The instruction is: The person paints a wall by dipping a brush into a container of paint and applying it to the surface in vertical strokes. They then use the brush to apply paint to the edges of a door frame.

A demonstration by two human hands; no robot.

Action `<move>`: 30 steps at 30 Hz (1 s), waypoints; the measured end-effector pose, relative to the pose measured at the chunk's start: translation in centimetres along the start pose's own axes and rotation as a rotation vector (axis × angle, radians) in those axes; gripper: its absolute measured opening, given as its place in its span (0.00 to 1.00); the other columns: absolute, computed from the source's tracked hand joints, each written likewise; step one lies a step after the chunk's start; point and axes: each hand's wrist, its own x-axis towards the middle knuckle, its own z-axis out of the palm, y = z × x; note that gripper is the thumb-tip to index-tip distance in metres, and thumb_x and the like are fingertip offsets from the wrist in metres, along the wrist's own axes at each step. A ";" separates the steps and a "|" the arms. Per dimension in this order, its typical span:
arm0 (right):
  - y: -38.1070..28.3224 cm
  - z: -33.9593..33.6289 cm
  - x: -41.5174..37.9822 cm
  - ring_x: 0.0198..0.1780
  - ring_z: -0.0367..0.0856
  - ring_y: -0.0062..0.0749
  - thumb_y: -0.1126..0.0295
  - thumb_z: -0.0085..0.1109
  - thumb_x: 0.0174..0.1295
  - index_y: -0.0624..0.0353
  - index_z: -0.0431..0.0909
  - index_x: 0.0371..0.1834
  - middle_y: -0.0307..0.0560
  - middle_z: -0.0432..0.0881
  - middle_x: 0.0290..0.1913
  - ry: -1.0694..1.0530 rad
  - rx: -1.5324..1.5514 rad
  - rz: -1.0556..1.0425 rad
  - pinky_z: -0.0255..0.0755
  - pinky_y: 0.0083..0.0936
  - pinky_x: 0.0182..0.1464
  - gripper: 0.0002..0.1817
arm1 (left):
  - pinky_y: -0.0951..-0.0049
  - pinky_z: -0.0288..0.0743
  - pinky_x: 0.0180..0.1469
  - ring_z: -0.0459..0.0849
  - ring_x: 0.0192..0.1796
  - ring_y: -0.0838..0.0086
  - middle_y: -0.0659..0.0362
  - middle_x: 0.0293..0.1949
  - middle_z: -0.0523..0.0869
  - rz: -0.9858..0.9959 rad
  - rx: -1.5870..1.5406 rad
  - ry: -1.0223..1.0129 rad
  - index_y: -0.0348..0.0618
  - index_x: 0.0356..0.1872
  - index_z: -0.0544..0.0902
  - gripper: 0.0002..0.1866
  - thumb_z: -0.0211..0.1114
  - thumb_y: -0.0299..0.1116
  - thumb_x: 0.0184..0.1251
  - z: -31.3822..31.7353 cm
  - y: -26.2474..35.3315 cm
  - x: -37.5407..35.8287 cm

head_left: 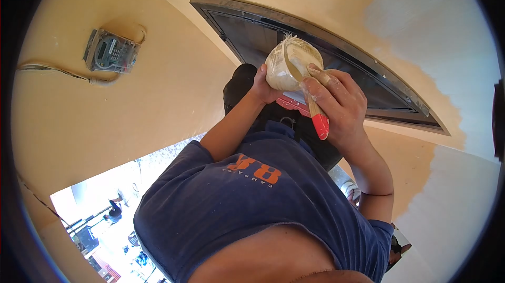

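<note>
My left hand (264,86) is wrapped around the side of a small round tub (281,69) covered in clear plastic, with pale paint smeared on it. My right hand (341,95), spotted with paint, grips a paintbrush (320,121) by its wooden handle with a red end. The brush's head points into the tub's mouth, and its bristles are hidden. The tub is tilted, its opening turned towards my right hand.
Beyond the tub is a dark metal-framed window (242,25). A meter box (112,51) with cables is fixed to the yellow wall (158,99) at left. Pale paint (436,36) covers part of the wall at right. A distant person (114,212) shows far below, at lower left.
</note>
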 end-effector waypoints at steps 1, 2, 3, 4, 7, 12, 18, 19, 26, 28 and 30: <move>0.0 0.0 0.0 0.37 0.80 0.39 0.66 0.67 0.40 0.53 0.79 0.38 0.45 0.82 0.42 0.003 -0.029 -0.007 0.75 0.29 0.34 0.18 | 0.56 0.68 0.62 0.71 0.62 0.58 0.50 0.61 0.70 -0.003 0.009 0.000 0.45 0.66 0.60 0.49 0.59 0.69 0.48 -0.2 0.0 0.1; -0.1 0.0 0.0 0.37 0.80 0.39 0.66 0.67 0.40 0.53 0.79 0.38 0.45 0.82 0.42 0.004 -0.030 -0.008 0.75 0.29 0.34 0.18 | 0.56 0.69 0.62 0.71 0.62 0.58 0.50 0.61 0.70 -0.006 0.017 -0.002 0.45 0.66 0.60 0.49 0.59 0.69 0.49 -0.2 0.0 0.2; -0.2 -0.1 0.1 0.38 0.80 0.41 0.71 0.67 0.40 0.56 0.79 0.38 0.47 0.82 0.41 -0.013 -0.017 -0.002 0.75 0.29 0.35 0.17 | 0.56 0.69 0.62 0.71 0.62 0.58 0.50 0.61 0.70 -0.006 0.017 -0.005 0.45 0.66 0.60 0.49 0.59 0.69 0.49 -0.2 0.1 0.3; -0.3 -0.2 0.2 0.38 0.80 0.43 0.76 0.67 0.39 0.60 0.80 0.37 0.50 0.82 0.40 -0.029 -0.006 0.004 0.76 0.29 0.37 0.17 | 0.56 0.67 0.63 0.70 0.63 0.59 0.50 0.62 0.69 -0.010 0.006 -0.028 0.45 0.66 0.59 0.49 0.59 0.69 0.49 -0.1 0.1 0.4; 0.5 -0.2 -0.1 0.37 0.80 0.39 0.70 0.67 0.42 0.55 0.79 0.37 0.46 0.82 0.41 0.027 0.046 0.008 0.75 0.28 0.35 0.16 | 0.56 0.64 0.65 0.68 0.65 0.59 0.50 0.64 0.67 -0.001 0.000 -0.020 0.45 0.67 0.58 0.50 0.59 0.69 0.50 0.1 -0.2 0.6; 0.7 -1.6 0.6 0.36 0.80 0.39 0.77 0.66 0.45 0.59 0.79 0.35 0.46 0.82 0.37 0.098 0.218 0.163 0.75 0.29 0.35 0.12 | 0.53 0.60 0.67 0.62 0.68 0.58 0.50 0.67 0.62 0.021 -0.098 -0.091 0.43 0.69 0.53 0.44 0.53 0.62 0.59 -0.3 -0.5 0.5; 0.7 -2.0 1.0 0.35 0.80 0.40 0.75 0.65 0.45 0.58 0.78 0.35 0.45 0.82 0.35 0.021 0.105 0.148 0.74 0.30 0.36 0.12 | 0.53 0.60 0.67 0.62 0.69 0.58 0.50 0.68 0.61 0.033 -0.080 -0.116 0.44 0.70 0.52 0.44 0.53 0.61 0.60 -0.3 -0.6 0.5; 0.8 -2.0 1.0 0.35 0.80 0.40 0.74 0.66 0.44 0.58 0.78 0.36 0.45 0.82 0.35 -0.012 0.048 0.117 0.74 0.31 0.36 0.13 | 0.53 0.60 0.67 0.62 0.68 0.58 0.50 0.67 0.61 0.032 -0.083 -0.104 0.44 0.70 0.52 0.44 0.53 0.61 0.60 -0.2 -0.6 0.5; 1.2 -1.8 0.4 0.39 0.81 0.42 0.76 0.65 0.44 0.59 0.78 0.36 0.47 0.83 0.38 0.019 0.128 0.089 0.75 0.30 0.40 0.13 | 0.54 0.62 0.66 0.65 0.67 0.58 0.52 0.67 0.63 0.026 -0.091 -0.051 0.44 0.69 0.53 0.44 0.54 0.62 0.59 -0.6 -0.5 0.4; 1.3 -1.8 -0.3 0.41 0.83 0.41 0.82 0.63 0.47 0.63 0.78 0.36 0.51 0.82 0.40 0.175 0.352 0.207 0.76 0.28 0.43 0.12 | 0.53 0.63 0.66 0.65 0.67 0.58 0.52 0.66 0.64 0.027 -0.107 -0.035 0.45 0.69 0.54 0.44 0.54 0.63 0.59 -0.9 -0.5 0.2; 1.1 -2.2 -1.1 0.43 0.81 0.40 0.83 0.61 0.51 0.65 0.76 0.37 0.54 0.81 0.41 0.205 0.449 0.297 0.75 0.30 0.47 0.10 | 0.53 0.63 0.65 0.65 0.67 0.58 0.52 0.66 0.64 0.027 -0.123 -0.020 0.45 0.69 0.54 0.44 0.53 0.64 0.59 -0.7 -0.3 0.2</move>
